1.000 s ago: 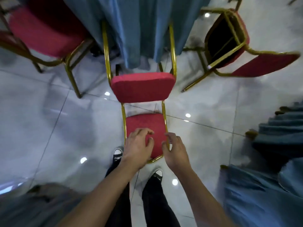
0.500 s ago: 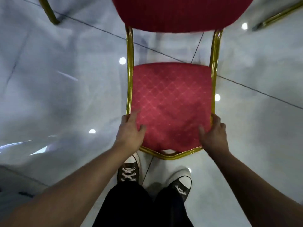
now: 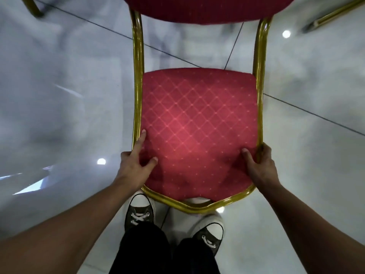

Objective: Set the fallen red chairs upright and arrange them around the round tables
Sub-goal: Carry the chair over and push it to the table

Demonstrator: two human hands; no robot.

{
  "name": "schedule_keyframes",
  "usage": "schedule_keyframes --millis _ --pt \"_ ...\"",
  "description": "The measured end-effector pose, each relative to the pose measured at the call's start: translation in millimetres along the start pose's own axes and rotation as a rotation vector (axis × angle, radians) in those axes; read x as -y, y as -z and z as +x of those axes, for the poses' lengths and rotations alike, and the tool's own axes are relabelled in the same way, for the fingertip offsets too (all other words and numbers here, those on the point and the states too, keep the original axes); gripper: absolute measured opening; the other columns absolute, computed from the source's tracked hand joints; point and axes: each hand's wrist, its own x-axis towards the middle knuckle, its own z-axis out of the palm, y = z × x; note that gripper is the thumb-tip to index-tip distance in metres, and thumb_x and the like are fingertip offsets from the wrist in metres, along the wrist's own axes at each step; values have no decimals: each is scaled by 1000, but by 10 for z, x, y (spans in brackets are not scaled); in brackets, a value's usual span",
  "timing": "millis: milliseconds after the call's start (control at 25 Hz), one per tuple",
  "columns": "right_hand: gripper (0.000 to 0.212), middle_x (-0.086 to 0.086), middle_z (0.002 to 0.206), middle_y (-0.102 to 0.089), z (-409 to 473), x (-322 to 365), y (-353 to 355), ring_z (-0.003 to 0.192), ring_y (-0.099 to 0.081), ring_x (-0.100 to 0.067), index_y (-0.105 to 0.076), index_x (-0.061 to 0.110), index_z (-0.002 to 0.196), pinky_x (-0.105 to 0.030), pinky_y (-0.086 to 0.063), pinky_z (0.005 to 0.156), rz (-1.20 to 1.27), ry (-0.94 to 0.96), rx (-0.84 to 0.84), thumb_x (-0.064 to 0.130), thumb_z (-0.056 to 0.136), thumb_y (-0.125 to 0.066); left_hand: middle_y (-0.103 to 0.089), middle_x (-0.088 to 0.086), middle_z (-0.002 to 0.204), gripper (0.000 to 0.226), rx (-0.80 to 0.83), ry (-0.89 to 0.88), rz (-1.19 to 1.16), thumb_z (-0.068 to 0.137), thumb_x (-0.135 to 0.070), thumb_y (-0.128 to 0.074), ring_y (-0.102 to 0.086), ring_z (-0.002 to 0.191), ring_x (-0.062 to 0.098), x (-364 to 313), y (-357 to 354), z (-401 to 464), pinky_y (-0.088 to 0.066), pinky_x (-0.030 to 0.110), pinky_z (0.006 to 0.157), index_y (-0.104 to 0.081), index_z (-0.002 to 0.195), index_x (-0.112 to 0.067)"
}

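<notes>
Here the left hand (image 3: 136, 165) grips the left rim of the red chair (image 3: 199, 123), forefinger straight along the gold tube, thumb on the padded, diamond-quilted backrest. Right hand (image 3: 258, 165) clasps the right rim likewise. Chair stands directly ahead on glossy grey tile floor (image 3: 59, 95), above both sneakers (image 3: 139, 212).

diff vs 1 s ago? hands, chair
Both hands moved apart from the middle of the chair back to its gold side rails: left hand now grips the left rail, right hand the right. The view closed in on the chair; tablecloth and neighbouring chairs left the frame. Since half a second ago, nothing changed.
</notes>
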Motion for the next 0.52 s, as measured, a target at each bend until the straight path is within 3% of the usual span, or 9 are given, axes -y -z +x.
schedule_keyframes --millis 120,240,360,520 --pt "66 -17 130 -61 -497 319 498 113 -60 -41 -35 26 147 -38 -44 83 -33 25 -27 64 95 -48 -49 17 129 86 -42 22 57 88 -50 -68 -57 117 39 -431 363 -598 -44 53 110 -7 145 -69" --pt "47 -21 117 -64 -1138 806 1235 105 -60 -44 -45 26 134 -42 -45 82 -97 35 -19 58 101 -37 -51 19 117 83 -108 61 221 88 -56 -64 -56 113 43 -1055 941 -1357 -46 51 106 -11 152 -58" --pt "38 -24 113 -65 -1809 1456 1995 104 -58 -45 -53 22 129 -43 -40 81 -147 54 -21 45 105 -33 -56 19 126 81 -125 115 313 89 -60 -60 -53 121 42 -1778 1688 -2094 -44 50 107 -16 156 -47" --pt "36 -25 113 -66 -2552 2493 3166 102 -59 -43 -65 7 117 -42 -45 87 -232 32 20 28 104 -38 -54 12 142 71 -164 160 381 92 -60 -56 -49 130 38 -2911 2555 -3078 -41 48 109 -31 151 -29"
